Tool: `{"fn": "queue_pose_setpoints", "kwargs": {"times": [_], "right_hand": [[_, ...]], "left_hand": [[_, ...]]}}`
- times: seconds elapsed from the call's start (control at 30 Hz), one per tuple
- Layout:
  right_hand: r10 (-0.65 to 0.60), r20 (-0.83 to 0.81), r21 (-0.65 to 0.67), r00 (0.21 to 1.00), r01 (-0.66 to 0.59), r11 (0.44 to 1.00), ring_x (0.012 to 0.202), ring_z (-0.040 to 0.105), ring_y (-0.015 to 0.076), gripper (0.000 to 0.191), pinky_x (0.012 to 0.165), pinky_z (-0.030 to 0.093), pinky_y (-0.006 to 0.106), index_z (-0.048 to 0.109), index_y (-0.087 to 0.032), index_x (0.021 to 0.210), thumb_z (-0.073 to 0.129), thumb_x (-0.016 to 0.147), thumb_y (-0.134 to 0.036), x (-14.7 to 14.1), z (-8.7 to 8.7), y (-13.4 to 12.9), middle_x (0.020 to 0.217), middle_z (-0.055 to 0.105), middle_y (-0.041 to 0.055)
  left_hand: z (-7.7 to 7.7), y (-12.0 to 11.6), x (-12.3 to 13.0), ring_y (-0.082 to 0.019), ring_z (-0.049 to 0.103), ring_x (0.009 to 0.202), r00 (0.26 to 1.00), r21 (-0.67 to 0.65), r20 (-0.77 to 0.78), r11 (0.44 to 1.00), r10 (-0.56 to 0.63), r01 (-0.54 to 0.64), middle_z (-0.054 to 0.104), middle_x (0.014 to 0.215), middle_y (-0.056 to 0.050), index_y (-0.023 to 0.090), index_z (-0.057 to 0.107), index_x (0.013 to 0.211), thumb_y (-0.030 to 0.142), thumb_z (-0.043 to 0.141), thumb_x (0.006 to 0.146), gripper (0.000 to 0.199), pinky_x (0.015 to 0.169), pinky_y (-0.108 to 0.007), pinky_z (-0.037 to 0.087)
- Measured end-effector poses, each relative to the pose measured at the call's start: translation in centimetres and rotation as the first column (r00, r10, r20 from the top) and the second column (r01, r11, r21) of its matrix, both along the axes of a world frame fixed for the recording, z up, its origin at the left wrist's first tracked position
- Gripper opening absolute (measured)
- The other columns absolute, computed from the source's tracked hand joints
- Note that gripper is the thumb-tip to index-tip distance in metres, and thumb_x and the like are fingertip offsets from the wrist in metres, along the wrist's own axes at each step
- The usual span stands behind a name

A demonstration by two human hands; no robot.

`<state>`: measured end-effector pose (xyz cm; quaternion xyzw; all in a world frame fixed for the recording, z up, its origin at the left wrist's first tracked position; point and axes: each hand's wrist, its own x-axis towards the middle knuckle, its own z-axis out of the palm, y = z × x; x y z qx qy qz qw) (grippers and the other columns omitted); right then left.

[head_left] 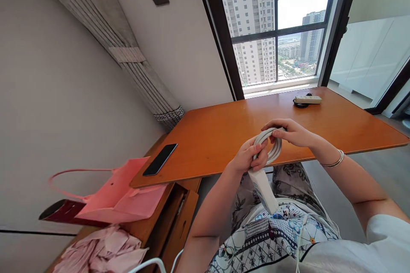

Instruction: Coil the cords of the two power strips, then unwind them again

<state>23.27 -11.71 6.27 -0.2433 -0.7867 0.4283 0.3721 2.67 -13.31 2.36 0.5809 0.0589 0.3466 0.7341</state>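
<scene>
A white cable, wound into a loose coil of several turns, is held up between both hands at the table's near edge. My left hand is closed round the coil's left side. On its upper right, the fingers of my right hand are closed over the loops; a silvery bracelet circles that wrist. Below my left hand hangs a long white block, which looks like a power strip, slanting over my lap. Its sockets do not show, and my fingers hide where the cable joins it.
On the orange-brown table, a pale power strip with black cord lies far right and a phone far left. A pink bag, a dark red cylinder and pink cloth are beside the table, left.
</scene>
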Motion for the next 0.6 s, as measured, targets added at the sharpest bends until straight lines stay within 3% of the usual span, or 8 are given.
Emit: {"fn": "queue_pose_setpoints", "kwargs": {"times": [0.1,0.2,0.23,0.3,0.37,0.43,0.5,0.6], "right_hand": [[-0.084,-0.174,-0.049,0.981,0.077,0.996,0.112,0.067,0.0238,0.066,0.093,0.054,0.04,0.061,-0.022,0.131,0.044,0.093,-0.073,0.1,-1.1,0.9,0.125,0.067,0.0129],[-0.365,-0.304,-0.101,0.88,0.351,0.931,0.116,0.066,0.0239,0.067,0.097,0.054,0.044,0.059,-0.025,0.132,0.021,0.099,-0.07,0.0,-3.8,1.7,0.128,0.065,0.0122],[-0.461,-0.306,-0.08,0.833,0.46,0.884,0.11,0.067,0.0227,0.061,0.095,0.054,0.043,0.059,-0.025,0.129,0.025,0.101,-0.067,-0.1,-5.0,1.8,0.122,0.067,0.0113],[-0.531,-0.252,0.083,0.809,0.564,0.821,0.101,0.068,0.022,0.047,0.093,0.055,0.043,0.06,-0.023,0.124,0.05,0.096,-0.059,-0.4,-7.7,1.6,0.114,0.068,0.0107],[-0.524,-0.143,0.314,0.84,0.54,0.78,0.096,0.068,0.0218,0.041,0.093,0.055,0.046,0.056,-0.023,0.129,0.056,0.096,-0.047,-0.8,-10.3,0.9,0.116,0.066,0.0124],[-0.502,-0.028,0.489,0.864,0.45,0.747,0.102,0.067,0.0243,0.049,0.097,0.053,0.05,0.05,-0.023,0.138,0.059,0.094,-0.043,-1.3,-12.5,0.0,0.121,0.064,0.0138],[-0.471,0.008,0.558,0.882,0.387,0.734,0.11,0.065,0.0279,0.066,0.101,0.051,0.054,0.042,-0.024,0.144,0.066,0.088,-0.051,-1.9,-14.2,-0.7,0.125,0.062,0.0153],[-0.409,-0.055,0.524,0.911,0.376,0.764,0.119,0.061,0.0339,0.1,0.101,0.051,0.053,0.037,-0.025,0.145,0.08,0.066,-0.068,-2.9,-15.4,-1.3,0.132,0.058,0.0184]], "left_hand": [[0.0,0.0,0.3,-0.006,0.025,0.026,0.998,-0.033,0.009,0.998,0.054,-0.054,0.033,0.035,0.012,0.022,0.043,0.078,0.058,0.071,0.083,0.047,0.034,-0.017,0.024],[0.4,0.1,0.4,-0.007,0.024,0.026,0.986,-0.084,0.089,0.988,0.138,-0.13,0.03,0.034,0.013,0.022,0.041,0.075,0.056,0.073,0.082,0.047,0.035,-0.018,0.025],[0.6,0.1,0.3,-0.007,0.024,0.027,0.975,-0.111,0.127,0.98,0.18,-0.166,0.028,0.034,0.013,0.022,0.041,0.075,0.054,0.074,0.082,0.046,0.035,-0.018,0.026],[1.3,0.1,0.2,-0.007,0.022,0.027,0.939,-0.177,0.208,0.955,0.274,-0.239,0.023,0.034,0.014,0.022,0.042,0.073,0.049,0.073,0.085,0.043,0.036,-0.018,0.027],[2.2,0.0,0.1,-0.006,0.021,0.027,0.882,-0.254,0.273,0.913,0.383,-0.318,0.02,0.035,0.014,0.022,0.043,0.072,0.044,0.068,0.09,0.038,0.037,-0.018,0.027],[3.1,0.0,0.1,-0.006,0.021,0.028,0.812,-0.343,0.306,0.854,0.496,-0.392,0.019,0.035,0.014,0.021,0.043,0.071,0.041,0.061,0.095,0.036,0.038,-0.018,0.027],[3.7,0.1,0.1,-0.005,0.021,0.029,0.748,-0.423,0.303,0.787,0.59,-0.449,0.02,0.036,0.013,0.021,0.043,0.069,0.04,0.055,0.099,0.037,0.039,-0.018,0.026],[3.9,0.5,0.3,-0.005,0.021,0.031,0.692,-0.497,0.273,0.714,0.668,-0.493,0.021,0.038,0.013,0.02,0.044,0.068,0.04,0.054,0.1,0.038,0.04,-0.018,0.026]]}}
